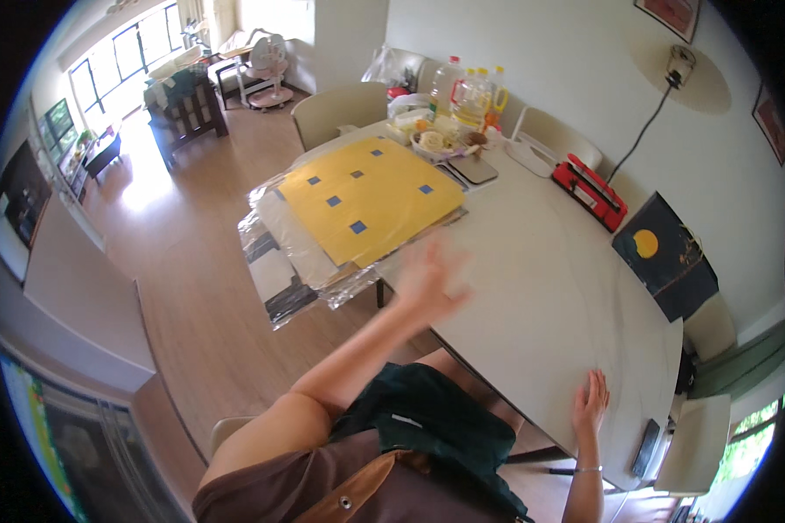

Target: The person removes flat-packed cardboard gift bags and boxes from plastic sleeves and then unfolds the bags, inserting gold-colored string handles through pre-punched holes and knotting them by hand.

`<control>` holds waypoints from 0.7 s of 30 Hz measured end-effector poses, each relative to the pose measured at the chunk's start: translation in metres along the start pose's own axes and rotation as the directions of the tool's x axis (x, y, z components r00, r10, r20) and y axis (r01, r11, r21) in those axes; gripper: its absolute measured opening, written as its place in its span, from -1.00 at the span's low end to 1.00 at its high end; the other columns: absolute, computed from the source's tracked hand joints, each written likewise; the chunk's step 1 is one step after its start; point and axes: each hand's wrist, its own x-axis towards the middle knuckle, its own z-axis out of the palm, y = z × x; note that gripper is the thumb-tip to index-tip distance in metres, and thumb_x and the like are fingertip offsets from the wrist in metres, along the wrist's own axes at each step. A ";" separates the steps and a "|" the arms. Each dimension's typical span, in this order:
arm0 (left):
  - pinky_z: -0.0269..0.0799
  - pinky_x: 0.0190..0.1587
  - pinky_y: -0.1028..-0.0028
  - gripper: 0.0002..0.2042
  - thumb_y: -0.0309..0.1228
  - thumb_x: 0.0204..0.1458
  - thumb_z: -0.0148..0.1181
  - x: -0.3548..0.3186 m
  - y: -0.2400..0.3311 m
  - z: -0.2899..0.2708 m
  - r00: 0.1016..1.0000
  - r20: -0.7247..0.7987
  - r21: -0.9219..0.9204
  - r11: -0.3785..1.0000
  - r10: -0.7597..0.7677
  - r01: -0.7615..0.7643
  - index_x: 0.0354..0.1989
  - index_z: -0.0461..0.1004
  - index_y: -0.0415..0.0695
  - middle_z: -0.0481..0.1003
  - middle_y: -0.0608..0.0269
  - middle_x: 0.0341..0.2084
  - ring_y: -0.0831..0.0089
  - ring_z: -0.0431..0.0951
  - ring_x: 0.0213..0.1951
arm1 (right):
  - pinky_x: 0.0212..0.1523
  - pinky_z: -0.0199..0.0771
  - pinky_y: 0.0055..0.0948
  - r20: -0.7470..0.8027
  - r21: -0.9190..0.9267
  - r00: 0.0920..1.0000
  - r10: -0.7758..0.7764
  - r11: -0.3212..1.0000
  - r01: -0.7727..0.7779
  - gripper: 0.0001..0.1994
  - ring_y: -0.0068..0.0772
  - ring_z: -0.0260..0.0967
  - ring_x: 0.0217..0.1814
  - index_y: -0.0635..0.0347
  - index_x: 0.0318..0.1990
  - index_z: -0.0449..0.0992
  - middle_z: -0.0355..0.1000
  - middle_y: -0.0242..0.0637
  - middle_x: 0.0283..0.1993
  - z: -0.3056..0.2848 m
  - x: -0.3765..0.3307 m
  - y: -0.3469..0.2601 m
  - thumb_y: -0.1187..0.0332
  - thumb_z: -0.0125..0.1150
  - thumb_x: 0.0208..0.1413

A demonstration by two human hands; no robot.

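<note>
My left hand (429, 283) is blurred above the near edge of the pale table (532, 288). Its fingers look spread, and I see nothing in it. Just beyond it lies a flat yellow sheet (384, 200) with small blue squares, under clear plastic. Beneath the sheet are more flat pieces in crinkled clear wrapping (275, 261), which hangs over the table's left edge. Whether my left hand touches the wrapping, I cannot tell. Farther right, my right hand (591, 401) rests flat on the tabletop with fingers stretched out, holding nothing.
Oil bottles (471, 100), a bowl of food (436, 144) and a dark phone-like slab (473, 171) occupy the table's far end. Along the wall side stand a red case-like object (590, 192) and a dark panel with a yellow disc (667, 253). Chairs (338, 113) surround the table.
</note>
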 end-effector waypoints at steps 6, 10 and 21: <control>0.11 0.24 0.12 -0.17 -0.10 -0.06 0.26 -0.052 -0.189 -0.060 0.499 -0.361 -0.239 0.595 -0.788 0.767 0.30 0.04 -0.33 0.13 -0.30 0.23 -0.03 0.12 0.28 | 0.15 0.21 -0.07 -0.074 0.048 0.995 -0.073 0.996 0.077 -0.69 0.02 0.26 0.11 0.21 -0.06 0.41 0.34 -0.05 0.01 0.029 0.047 -0.037 0.41 0.15 0.00; 0.53 -0.36 0.34 -0.12 -0.31 -0.12 0.33 -0.074 -0.227 -0.051 0.480 -0.189 -0.705 0.459 -0.857 0.541 0.28 -0.07 -0.51 0.50 -0.12 -0.22 0.25 0.60 -0.29 | 0.13 0.26 -0.12 -0.024 0.302 0.814 -0.580 0.772 0.559 -0.67 0.02 0.27 0.11 0.25 -0.08 0.43 0.35 -0.04 0.01 0.044 0.089 -0.199 0.41 0.20 -0.06; 0.52 -0.56 0.48 -0.58 -0.42 -0.12 0.37 -0.070 -0.257 -0.060 0.491 -0.035 -0.809 0.313 -0.871 0.498 -0.11 0.35 -0.28 0.52 0.18 -0.46 0.50 0.53 -0.57 | 0.27 0.08 0.07 -0.155 0.219 0.432 -0.888 0.396 0.892 -0.36 -0.05 0.11 0.35 0.06 0.21 0.26 0.24 -0.03 0.23 0.083 0.143 -0.452 0.35 0.31 -0.10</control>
